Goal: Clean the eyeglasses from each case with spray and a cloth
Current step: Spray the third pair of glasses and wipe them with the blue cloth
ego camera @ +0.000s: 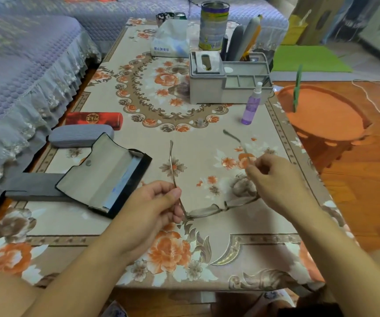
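The left hand (154, 202) pinches the left temple of the eyeglasses (209, 210) between thumb and curled fingers, and the right hand (273, 179) pinches the right temple in the same way, so the frame hangs open just above the near part of the table (207, 133), lenses toward the person. Holding it by the temples probably keeps the fingers off the lenses. The black case (106, 177) lies open on the left, just beside the left hand, likely the one these glasses belong to. Farther left and back lie a grey case (81, 135) and a red case (94, 118), both closed. The purple spray bottle (252, 105) stands far right, within reach. I cannot pick out a cloth.
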`<state>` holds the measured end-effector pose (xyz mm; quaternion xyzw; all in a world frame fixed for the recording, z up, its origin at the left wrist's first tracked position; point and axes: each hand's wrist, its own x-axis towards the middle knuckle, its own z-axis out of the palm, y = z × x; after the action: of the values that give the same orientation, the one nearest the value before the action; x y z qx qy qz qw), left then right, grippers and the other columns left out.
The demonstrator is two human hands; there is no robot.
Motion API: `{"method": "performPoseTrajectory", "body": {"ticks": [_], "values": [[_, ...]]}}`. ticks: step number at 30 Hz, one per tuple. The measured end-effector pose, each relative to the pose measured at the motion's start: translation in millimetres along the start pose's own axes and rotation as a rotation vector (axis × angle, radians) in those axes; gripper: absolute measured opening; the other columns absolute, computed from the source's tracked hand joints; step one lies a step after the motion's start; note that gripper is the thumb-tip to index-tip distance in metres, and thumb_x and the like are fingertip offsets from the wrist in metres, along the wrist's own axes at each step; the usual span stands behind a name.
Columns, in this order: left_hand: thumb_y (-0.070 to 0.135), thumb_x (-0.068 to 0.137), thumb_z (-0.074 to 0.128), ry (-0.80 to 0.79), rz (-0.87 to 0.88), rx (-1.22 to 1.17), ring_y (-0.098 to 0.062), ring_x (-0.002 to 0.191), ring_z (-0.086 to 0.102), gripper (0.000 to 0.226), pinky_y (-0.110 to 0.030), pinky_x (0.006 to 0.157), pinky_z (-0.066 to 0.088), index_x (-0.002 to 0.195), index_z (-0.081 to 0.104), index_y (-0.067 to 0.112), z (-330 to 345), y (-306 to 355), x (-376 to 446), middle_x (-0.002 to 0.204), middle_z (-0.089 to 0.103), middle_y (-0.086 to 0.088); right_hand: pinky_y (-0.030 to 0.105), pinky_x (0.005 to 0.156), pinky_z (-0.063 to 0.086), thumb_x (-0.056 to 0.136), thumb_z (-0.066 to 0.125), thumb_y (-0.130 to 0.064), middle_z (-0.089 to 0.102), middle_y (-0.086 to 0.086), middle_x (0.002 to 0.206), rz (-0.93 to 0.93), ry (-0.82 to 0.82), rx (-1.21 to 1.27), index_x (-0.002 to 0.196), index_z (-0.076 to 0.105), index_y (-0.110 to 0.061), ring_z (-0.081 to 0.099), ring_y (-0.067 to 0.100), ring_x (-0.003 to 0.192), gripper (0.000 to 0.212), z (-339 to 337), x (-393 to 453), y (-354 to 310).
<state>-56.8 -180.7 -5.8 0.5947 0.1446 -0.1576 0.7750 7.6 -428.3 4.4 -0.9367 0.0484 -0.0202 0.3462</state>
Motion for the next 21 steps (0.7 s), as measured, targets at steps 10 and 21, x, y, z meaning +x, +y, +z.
{"method": "performPoseTrajectory", "body": {"ticks": [10, 21], "values": [[0.004, 0.099, 0.060, 0.064, -0.106, -0.182, -0.023, 0.069, 0.066, 0.020, -0.028, 0.062, 0.058, 0.118, 0.062, -0.002, 24, 3, 36, 0.089, 0.061, -0.016, 0.033, 0.061, 0.049, 0.096, 0.063, -0.031, 0.068, 0.003, 0.074, 0.156, -0.023, -0.109, 0.081, 0.070, -0.014, 0.065, 0.027, 0.073, 0.023, -6, 59, 30], [0.029, 0.099, 0.059, 0.501, 0.346, 0.731, -0.005, 0.069, 0.060, 0.013, -0.025, 0.058, 0.041, 0.097, 0.072, 0.035, -67, 63, -48, 0.080, 0.067, 0.009, 0.034, 0.078, 0.048, 0.099, 0.057, -0.024, 0.070, 0.001, 0.103, -0.098, 0.033, -0.269, 0.108, 0.072, -0.018, 0.060, 0.021, 0.089, 0.019, -4, 39, -41]]}}
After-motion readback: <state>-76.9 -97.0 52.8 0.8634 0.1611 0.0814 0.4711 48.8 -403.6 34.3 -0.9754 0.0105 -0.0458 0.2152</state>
